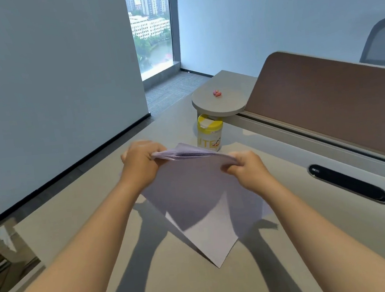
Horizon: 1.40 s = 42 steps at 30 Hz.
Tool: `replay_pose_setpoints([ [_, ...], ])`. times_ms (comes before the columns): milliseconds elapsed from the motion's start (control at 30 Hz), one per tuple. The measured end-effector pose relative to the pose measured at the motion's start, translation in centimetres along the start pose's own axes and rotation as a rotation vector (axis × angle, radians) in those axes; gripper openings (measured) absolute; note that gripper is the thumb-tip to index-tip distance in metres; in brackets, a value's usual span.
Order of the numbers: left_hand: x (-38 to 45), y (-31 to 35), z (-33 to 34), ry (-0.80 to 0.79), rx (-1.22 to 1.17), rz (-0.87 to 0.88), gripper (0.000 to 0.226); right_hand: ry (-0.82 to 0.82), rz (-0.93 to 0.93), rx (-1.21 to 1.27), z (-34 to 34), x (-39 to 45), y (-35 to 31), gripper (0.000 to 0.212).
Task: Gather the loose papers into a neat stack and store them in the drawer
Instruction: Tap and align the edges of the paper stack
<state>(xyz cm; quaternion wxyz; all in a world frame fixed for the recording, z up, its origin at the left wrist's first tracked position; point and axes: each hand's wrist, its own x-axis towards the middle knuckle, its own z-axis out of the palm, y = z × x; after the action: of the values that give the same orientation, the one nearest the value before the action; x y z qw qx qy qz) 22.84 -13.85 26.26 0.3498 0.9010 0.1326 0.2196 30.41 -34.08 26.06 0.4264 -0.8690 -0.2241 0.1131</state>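
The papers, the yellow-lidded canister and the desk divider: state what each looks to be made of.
Papers: thin white office paper, matte; the sheets bend and fan where the left hand and right hand grip them.
Canister: probably plastic, with a yellow flip lid and a printed, slightly glossy label.
Divider: brown panel, matte and even; fabric or laminate, cannot tell which.

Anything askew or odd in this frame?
Yes: the papers gripped by the left hand and right hand are fanned at the top edge, not squared, hanging corner-down onto the desk. Nothing looks spilled or damaged.
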Motion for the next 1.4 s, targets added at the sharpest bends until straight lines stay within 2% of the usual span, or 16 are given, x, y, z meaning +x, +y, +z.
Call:
replay_pose_setpoints([
  [33,-0.1,-0.3,0.0,0.097,-0.012,-0.107,0.026,0.038,0.013,0.043,0.1,-0.1,0.0,0.012],
  [100,-0.8,-0.3,-0.1,0.243,-0.085,-0.430,0.073,0.098,0.081,0.207,0.0,-0.4,0.2,0.015],
  [167,-2.0,-0.3,0.0,0.257,-0.353,-0.639,0.093,0.129,0.179,0.420,-0.1,-0.7,0.2,0.020],
  [233,-2.9,-0.5,0.5,0.086,-0.689,-0.703,0.073,0.141,0.245,0.529,0.1,-0.9,0.0,0.014],
  [300,-3.7,-0.8,1.0,-0.085,-0.826,-0.741,0.046,0.153,0.291,0.598,0.4,-1.0,0.1,0.022],
  [400,-3.6,-1.2,1.0,-0.054,-0.680,-0.733,0.034,0.144,0.356,0.579,1.1,-1.0,0.5,0.030],
  [500,-2.8,-1.2,0.3,-0.005,-0.314,-0.555,0.014,0.172,0.367,0.389,1.5,-0.5,1.1,0.039],
  [600,-2.1,-0.8,-0.9,-0.037,0.033,-0.330,0.012,0.269,0.317,0.129,1.1,0.0,1.2,0.082],
  [667,-1.7,-0.2,-1.3,-0.079,0.231,-0.202,0.013,0.258,0.200,0.000,1.1,-0.1,0.7,0.096],
  [833,-1.6,0.2,-1.3,-0.118,0.437,-0.004,0.016,0.124,0.048,0.241,0.8,0.1,0.2,0.028],
  [900,-2.0,-1.0,-1.2,-0.018,0.371,-0.026,0.015,0.129,0.047,0.290,0.6,-0.2,0.4,0.025],
  [1000,-3.2,-3.0,-0.9,0.237,0.182,-0.307,0.064,0.159,0.110,0.384,0.3,-0.8,0.8,0.021],
  [1100,-4.1,-5.2,-1.0,0.359,-0.291,-0.675,0.106,0.173,0.206,0.483,0.1,-0.8,1.4,0.012],
  [1200,-4.5,-7.2,-1.4,0.320,-0.795,-0.763,0.075,0.175,0.230,0.504,0.3,-0.6,1.9,0.014],
  [1267,-4.7,-7.2,-1.7,0.276,-0.815,-0.737,0.046,0.188,0.230,0.510,0.7,-0.6,1.9,0.014],
  [1400,-4.1,-6.1,-2.5,0.412,-0.789,-0.610,0.034,0.201,0.170,0.503,1.7,-0.4,1.4,0.016],
])
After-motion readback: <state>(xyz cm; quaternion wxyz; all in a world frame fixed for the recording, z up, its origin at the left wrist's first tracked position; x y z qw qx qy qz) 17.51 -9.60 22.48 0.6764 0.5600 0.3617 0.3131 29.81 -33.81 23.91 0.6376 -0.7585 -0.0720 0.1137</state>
